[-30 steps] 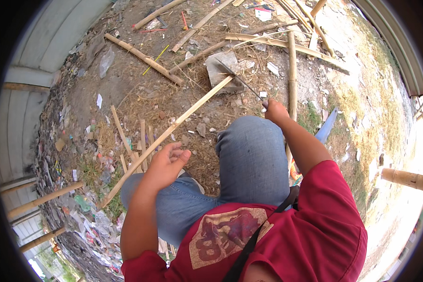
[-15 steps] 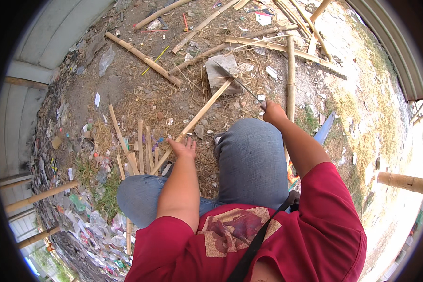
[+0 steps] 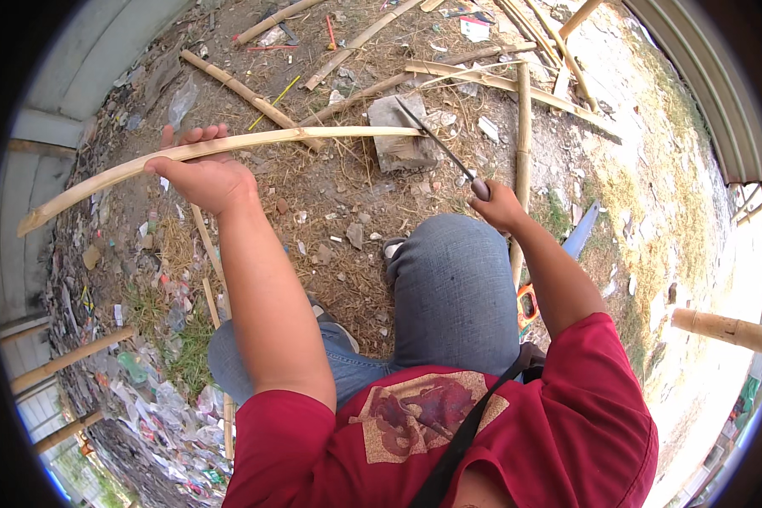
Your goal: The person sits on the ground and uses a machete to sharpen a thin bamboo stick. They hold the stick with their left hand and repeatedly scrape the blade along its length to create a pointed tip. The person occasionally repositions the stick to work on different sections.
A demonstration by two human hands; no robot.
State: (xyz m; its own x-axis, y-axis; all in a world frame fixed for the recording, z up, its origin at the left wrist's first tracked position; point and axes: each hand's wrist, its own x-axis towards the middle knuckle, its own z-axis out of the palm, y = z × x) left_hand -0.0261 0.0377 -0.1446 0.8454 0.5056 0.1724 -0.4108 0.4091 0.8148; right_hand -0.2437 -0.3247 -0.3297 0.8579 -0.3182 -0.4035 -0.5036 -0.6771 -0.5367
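My left hand is turned palm up and curled round a long split bamboo strip, the thumb on the near side and fingertips on the far side. The strip runs left to right, looking bowed, and its right end lies over a grey stone block. In my right hand is the handle of a machete. Its dark blade slants up and left across the stone, meeting the strip's right end. Whether the edge has cut into the bamboo I cannot tell.
A handsaw with an orange handle lies right of my knee. A bamboo pole and several split pieces lie ahead. Plastic litter covers the ground at left, near narrow bamboo strips. A bamboo post juts in at right.
My left hand has moved up and left, swinging the strip from a steep slant to nearly level and off the other strips. The machete stays at the stone, its handle slightly lower.
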